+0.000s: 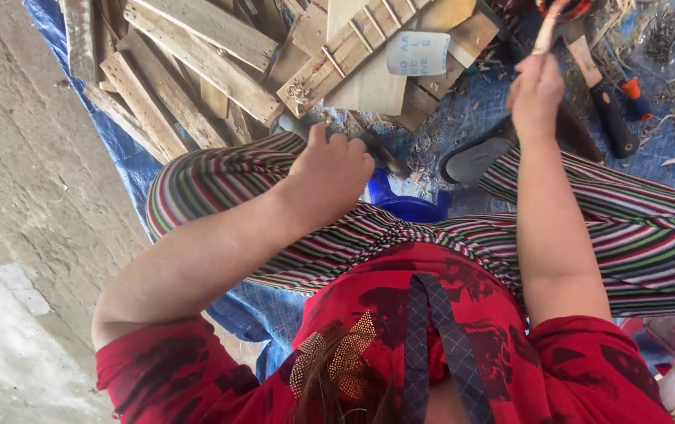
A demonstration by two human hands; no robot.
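Observation:
My left hand (336,169) is closed over my striped left knee, gripping a dark tool (384,154); its grey metal end (292,123) pokes out on the far side of the fist. My right hand (537,88) is raised further out, fingers shut on a thin pale wooden stick (548,30) that runs up towards an orange object at the top edge. The two hands are well apart. My legs in striped trousers (636,235) spread to both sides, and a red shirt fills the bottom of the view.
A heap of rough wooden slats (219,71) lies on a blue tarp (129,157) ahead. A blue plastic stool (409,206) sits between my legs. A grey sandal (475,159), hand tools (608,106), wood shavings and a concrete floor (15,196) surround me.

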